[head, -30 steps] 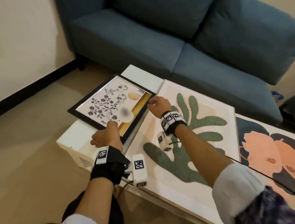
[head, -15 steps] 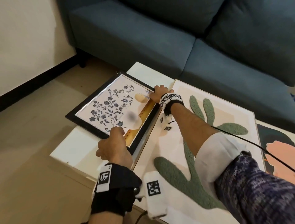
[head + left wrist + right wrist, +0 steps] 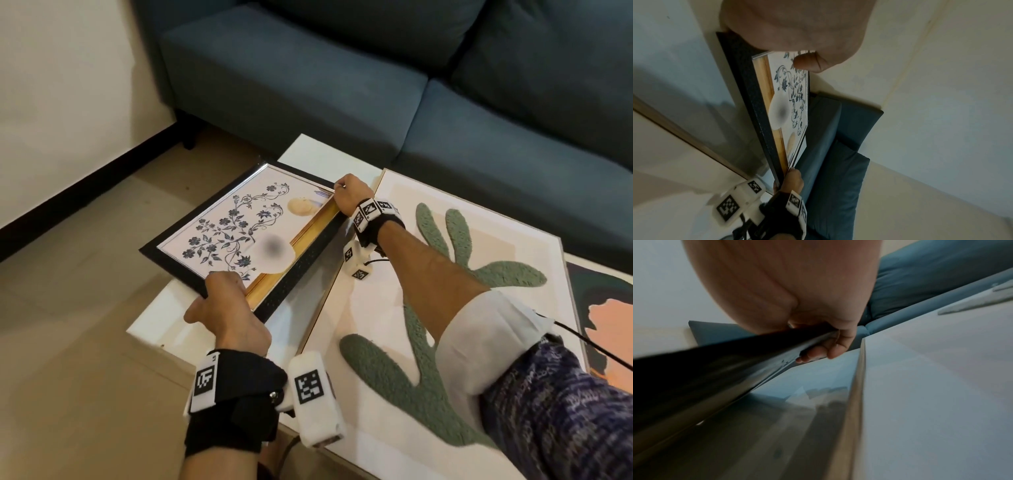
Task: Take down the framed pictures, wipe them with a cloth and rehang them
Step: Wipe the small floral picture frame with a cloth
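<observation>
1. Blue sofa (image 3: 308,78) behind; white table (image 3: 161,322) in front carries the pictures.
2. Left hand (image 3: 227,308) grips the near corner of the black-framed floral picture (image 3: 236,226); thumb on the glass, fingers (image 3: 807,63) curled over the edge.
3. Frame's long axis runs from the left hand, away and rightward, to the right hand (image 3: 349,195), which clasps the far corner. Right long edge is raised off the table, so the frame tilts.
4. Both hands are on the frame; judged: lifting it clear for rehanging or wiping.
5. Cactus picture (image 3: 479,274) lies flat just right of it.
6. Right wrist view shows fingers (image 3: 830,350) wrapped under the frame edge; head view hides this.
</observation>
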`<action>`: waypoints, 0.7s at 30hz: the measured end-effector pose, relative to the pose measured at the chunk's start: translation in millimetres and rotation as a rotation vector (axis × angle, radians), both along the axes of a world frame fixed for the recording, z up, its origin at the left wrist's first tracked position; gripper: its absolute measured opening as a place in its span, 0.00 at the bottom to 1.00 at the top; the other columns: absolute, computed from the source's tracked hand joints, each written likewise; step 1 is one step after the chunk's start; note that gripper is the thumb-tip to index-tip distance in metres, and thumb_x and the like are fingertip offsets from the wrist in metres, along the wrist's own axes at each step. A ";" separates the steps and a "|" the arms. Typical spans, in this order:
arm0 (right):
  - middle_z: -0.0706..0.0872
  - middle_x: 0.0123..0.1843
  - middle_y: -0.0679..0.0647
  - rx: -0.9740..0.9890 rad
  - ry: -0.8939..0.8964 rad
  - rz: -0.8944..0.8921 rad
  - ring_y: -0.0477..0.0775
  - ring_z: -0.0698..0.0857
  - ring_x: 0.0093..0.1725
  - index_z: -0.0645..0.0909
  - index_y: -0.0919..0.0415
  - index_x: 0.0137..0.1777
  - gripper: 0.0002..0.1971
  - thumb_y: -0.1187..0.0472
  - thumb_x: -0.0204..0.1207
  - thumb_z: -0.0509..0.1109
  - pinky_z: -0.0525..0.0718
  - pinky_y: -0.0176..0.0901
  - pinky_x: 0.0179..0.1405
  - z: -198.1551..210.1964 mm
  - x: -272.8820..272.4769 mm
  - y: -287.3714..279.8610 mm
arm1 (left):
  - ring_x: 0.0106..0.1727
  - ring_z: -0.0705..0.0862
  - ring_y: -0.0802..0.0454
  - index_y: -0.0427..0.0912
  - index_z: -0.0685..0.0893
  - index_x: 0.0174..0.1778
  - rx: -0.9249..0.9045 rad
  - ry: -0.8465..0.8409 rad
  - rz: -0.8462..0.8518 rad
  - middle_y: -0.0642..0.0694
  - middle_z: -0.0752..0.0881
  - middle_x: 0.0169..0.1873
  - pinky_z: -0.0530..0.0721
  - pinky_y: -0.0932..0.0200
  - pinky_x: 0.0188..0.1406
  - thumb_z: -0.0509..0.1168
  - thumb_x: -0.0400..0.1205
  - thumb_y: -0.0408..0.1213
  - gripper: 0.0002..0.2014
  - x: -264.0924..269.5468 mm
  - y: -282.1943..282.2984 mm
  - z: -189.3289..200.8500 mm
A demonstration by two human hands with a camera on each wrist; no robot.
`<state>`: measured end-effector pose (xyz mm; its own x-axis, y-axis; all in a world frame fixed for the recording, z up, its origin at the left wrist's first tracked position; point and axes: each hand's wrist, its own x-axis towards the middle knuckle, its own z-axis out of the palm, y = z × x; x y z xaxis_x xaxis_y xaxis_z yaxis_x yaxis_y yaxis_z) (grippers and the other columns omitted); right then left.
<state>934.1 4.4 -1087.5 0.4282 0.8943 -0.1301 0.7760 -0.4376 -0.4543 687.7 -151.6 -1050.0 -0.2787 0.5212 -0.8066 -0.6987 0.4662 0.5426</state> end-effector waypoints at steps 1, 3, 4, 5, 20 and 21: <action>0.87 0.62 0.60 0.006 0.001 -0.016 0.63 0.85 0.61 0.81 0.63 0.66 0.15 0.60 0.88 0.58 0.84 0.52 0.61 2.1 3.8 -8.3 | 0.50 0.80 0.51 0.45 0.66 0.71 0.019 -0.005 -0.003 0.46 0.78 0.48 0.84 0.45 0.62 0.61 0.76 0.25 0.27 1.5 -3.5 4.0; 0.87 0.62 0.59 0.013 0.016 -0.053 0.62 0.85 0.62 0.81 0.61 0.66 0.14 0.59 0.88 0.57 0.81 0.48 0.58 6.7 15.2 -27.7 | 0.47 0.78 0.53 0.44 0.65 0.68 0.070 0.002 -0.027 0.48 0.76 0.48 0.81 0.50 0.51 0.60 0.76 0.23 0.25 5.9 -9.4 7.9; 0.86 0.62 0.59 0.021 0.026 -0.066 0.61 0.84 0.63 0.81 0.61 0.66 0.14 0.58 0.88 0.57 0.79 0.47 0.57 10.1 22.9 -38.2 | 0.46 0.78 0.53 0.43 0.67 0.66 0.082 -0.006 -0.037 0.48 0.77 0.48 0.81 0.51 0.48 0.60 0.76 0.23 0.23 8.5 -12.8 10.8; 0.87 0.62 0.60 0.033 0.040 -0.081 0.62 0.84 0.62 0.81 0.61 0.66 0.15 0.58 0.88 0.57 0.79 0.47 0.57 12.1 29.2 -46.3 | 0.45 0.80 0.51 0.42 0.69 0.62 0.097 -0.017 -0.051 0.47 0.78 0.47 0.84 0.51 0.48 0.60 0.77 0.22 0.20 9.9 -14.6 13.8; 0.83 0.66 0.58 0.345 0.193 -0.495 0.59 0.82 0.64 0.77 0.62 0.70 0.16 0.55 0.88 0.62 0.79 0.54 0.70 74.5 157.2 -328.5 | 0.55 0.94 0.38 0.47 0.87 0.73 0.366 -0.237 -0.750 0.42 0.95 0.60 0.92 0.37 0.55 0.68 0.84 0.31 0.20 79.8 -127.0 37.7; 0.83 0.66 0.58 0.352 0.183 -0.524 0.59 0.82 0.65 0.78 0.62 0.71 0.16 0.55 0.88 0.63 0.78 0.54 0.70 80.7 165.2 -356.7 | 0.55 0.95 0.38 0.46 0.88 0.71 0.378 -0.280 -0.796 0.42 0.95 0.59 0.91 0.35 0.59 0.67 0.85 0.31 0.18 87.4 -144.7 46.8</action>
